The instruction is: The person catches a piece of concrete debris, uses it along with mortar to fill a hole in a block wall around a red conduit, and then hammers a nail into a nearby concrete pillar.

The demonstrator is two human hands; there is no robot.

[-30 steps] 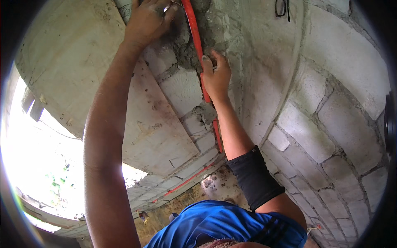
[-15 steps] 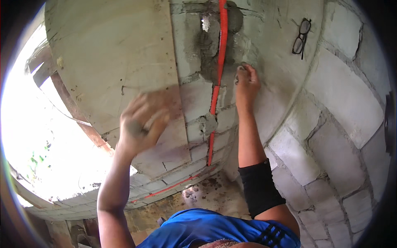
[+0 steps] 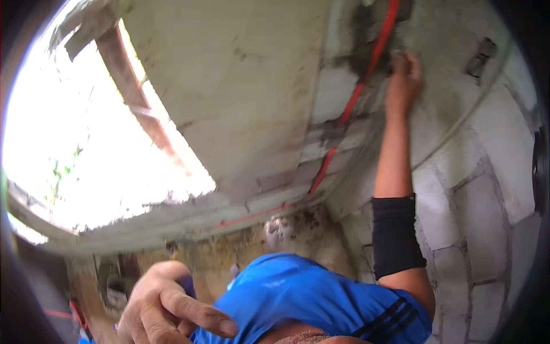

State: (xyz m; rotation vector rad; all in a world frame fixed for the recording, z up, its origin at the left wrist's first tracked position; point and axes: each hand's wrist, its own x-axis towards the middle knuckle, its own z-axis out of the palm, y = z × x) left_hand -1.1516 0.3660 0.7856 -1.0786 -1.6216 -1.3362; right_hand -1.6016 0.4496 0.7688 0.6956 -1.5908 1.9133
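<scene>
A red corrugated conduit [image 3: 379, 49] runs along a groove in the grey block wall. Dark damp mortar [image 3: 362, 40] surrounds its upper part. Just right of it, my right hand [image 3: 404, 86] is raised to the wall with its fingers curled together; whatever small grey thing is at the fingertips is too blurred to name. My left hand [image 3: 163, 307] is low at the left, close in front of my body. Its fingers point forward and apart, with nothing visible in them.
A large flat board [image 3: 229, 86] covers the wall left of the conduit. Beyond it is a bright opening with a brown wooden frame [image 3: 134, 94]. Dark-framed eyeglasses [image 3: 480, 57] rest against the wall at upper right. Rough block masonry [image 3: 487, 229] rises on the right.
My left hand has dropped from in front of the board to beside my body. The view has swung left, so the wall appears further right. My right hand stays near the conduit.
</scene>
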